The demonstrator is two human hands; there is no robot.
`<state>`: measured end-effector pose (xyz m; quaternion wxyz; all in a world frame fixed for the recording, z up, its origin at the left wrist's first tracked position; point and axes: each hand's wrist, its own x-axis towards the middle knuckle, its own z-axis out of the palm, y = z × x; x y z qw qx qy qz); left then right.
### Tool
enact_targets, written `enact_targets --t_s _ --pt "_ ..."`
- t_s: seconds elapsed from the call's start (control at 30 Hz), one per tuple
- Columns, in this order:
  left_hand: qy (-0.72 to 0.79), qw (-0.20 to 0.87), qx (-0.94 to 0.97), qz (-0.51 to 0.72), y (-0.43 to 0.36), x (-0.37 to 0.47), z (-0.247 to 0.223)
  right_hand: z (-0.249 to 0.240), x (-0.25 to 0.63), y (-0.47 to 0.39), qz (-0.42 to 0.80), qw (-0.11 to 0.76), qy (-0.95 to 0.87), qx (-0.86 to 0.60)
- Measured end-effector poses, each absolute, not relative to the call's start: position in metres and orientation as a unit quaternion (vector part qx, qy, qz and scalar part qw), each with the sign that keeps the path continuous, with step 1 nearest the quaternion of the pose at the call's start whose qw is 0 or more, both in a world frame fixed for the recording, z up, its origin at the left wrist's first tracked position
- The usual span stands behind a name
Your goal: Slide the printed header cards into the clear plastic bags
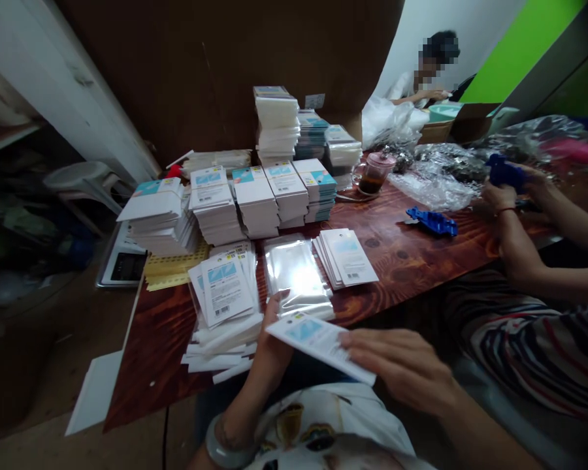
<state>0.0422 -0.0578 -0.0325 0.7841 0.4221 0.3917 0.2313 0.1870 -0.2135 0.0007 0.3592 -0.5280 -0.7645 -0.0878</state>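
Note:
A white printed card [318, 343] with a light-blue picture is held tilted just above my lap. My right hand [404, 369] grips its right end, fingers lying over the printed face and thumb hidden. At the card's left end is my left hand [273, 339], closed against it from behind, with most of its fingers covered. Its visible fingertip overlaps the near edge of a pile of clear plastic sleeves [294, 264]. Right of the sleeves lies a small fanned stack of similar cards [347, 256]. On the left, sleeved cards [224, 287] are heaped.
Banded card stacks [255, 202] line the back, near a lidded cup of dark liquid [374, 173]. A scale [120, 261] sits left. A blue plastic part [432, 222] lies right, where a co-worker's hands [507, 186] hold another. Another person [428, 72] sits behind.

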Motion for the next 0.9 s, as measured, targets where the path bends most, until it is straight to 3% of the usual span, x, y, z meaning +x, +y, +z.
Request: enact_targets --t_s 0.1,0.27,0.5,0.73,0.9 --pt "0.371 0.796 0.421 0.227 -0.059 0.043 -0.035 -0.005 0.176 -0.214 -0.062 0.278 -0.804 -0.522" --pt "0.357 0.816 0.397 0.223 -0.062 0.045 -0.034 -0.011 0.183 -0.202 -0.095 0.229 -0.788 -0.564" --pt "0.363 0.785 0.443 0.237 -0.057 0.038 -0.043 -0.01 0.175 -0.216 -0.067 0.393 -0.721 -0.566" --pt "0.347 0.823 0.393 0.219 -0.058 0.043 -0.049 -0.015 0.184 -0.213 -0.078 0.26 -0.798 -0.538" --pt "0.344 0.815 0.413 0.215 -0.058 0.043 -0.052 -0.027 0.181 -0.194 -0.072 0.238 -0.793 -0.556"
